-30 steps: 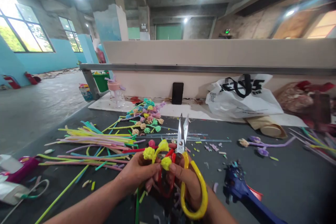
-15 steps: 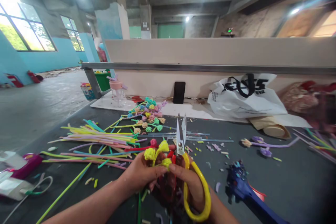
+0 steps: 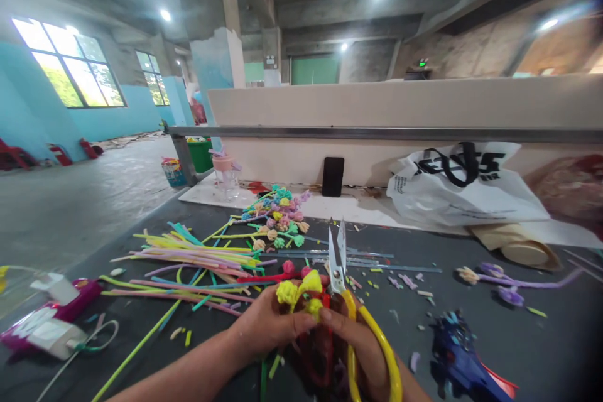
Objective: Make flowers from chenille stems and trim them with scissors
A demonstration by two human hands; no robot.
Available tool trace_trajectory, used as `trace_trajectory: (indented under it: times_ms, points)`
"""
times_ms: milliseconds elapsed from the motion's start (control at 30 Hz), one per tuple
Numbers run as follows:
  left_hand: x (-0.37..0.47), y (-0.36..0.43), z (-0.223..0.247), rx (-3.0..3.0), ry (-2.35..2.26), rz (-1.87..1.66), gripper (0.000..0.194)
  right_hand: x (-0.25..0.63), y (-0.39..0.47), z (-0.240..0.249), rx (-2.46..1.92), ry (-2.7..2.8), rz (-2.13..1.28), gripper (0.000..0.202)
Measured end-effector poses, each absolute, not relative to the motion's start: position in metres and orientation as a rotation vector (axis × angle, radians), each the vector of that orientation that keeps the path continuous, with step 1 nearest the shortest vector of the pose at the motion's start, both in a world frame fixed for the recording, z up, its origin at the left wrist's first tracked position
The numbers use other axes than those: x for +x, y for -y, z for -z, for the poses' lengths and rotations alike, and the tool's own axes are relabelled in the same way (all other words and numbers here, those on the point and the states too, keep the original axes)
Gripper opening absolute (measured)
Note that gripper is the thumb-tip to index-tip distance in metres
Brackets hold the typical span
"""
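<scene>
My left hand (image 3: 264, 323) is closed on a cluster of yellow fuzzy flowers (image 3: 288, 293), its thumb on the lowest bloom. Against that same bloom press the fingertips of my right hand (image 3: 360, 342). Yellow-handled scissors (image 3: 337, 264) hang on my right hand, blades pointing up and slightly apart. Red stems with a small red bloom (image 3: 288, 267) lie just behind the yellow flowers. Dark red loops below my hands are partly hidden and hard to make out.
Bundled coloured stems (image 3: 198, 257) lie left, finished flowers (image 3: 282, 213) behind. A blue tool (image 3: 459, 352) and purple flowers (image 3: 511, 295) are right. A phone (image 3: 333, 176), a cup (image 3: 226, 176) and a white bag (image 3: 464, 191) stand at the back. Chargers (image 3: 56, 336) sit at far left.
The whole view has shifted, so the table and hands appear further right and lower. Both hands keep their hold on the yellow flowers, and the scissors remain on my right hand.
</scene>
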State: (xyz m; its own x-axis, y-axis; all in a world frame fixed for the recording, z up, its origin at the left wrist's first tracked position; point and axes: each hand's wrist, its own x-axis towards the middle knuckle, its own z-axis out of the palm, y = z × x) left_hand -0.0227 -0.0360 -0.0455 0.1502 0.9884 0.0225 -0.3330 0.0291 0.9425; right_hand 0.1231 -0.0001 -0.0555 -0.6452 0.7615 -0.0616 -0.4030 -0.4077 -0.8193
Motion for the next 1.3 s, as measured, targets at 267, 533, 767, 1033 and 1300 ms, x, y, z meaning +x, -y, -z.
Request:
trace_trajectory:
  times_ms: [267, 533, 767, 1033, 1300]
  points:
    - [-0.047, 0.035, 0.044, 1.124, -0.992, -1.236, 0.05, 0.126, -0.003, 0.055, -0.655, 1.045, -2.038, 0.023]
    - [-0.114, 0.018, 0.012, 1.807, -1.682, -1.335, 0.047, 0.129, -0.01, 0.052, -0.61, 0.968, -2.063, 0.026]
    - [-0.164, -0.005, 0.03, 1.776, -1.925, -1.202, 0.049, 0.13, -0.014, 0.055, -0.655, 0.882, -2.043, 0.038]
    - [-0.177, -0.038, 0.032, 1.904, -1.849, -1.026, 0.043, 0.129, -0.014, 0.057, -0.629, 0.804, -2.06, 0.053]
    - [-0.188, -0.056, 0.041, 1.928, -1.771, -0.728, 0.044, 0.128, -0.015, 0.064, -0.617, 0.844, -2.092, 0.027]
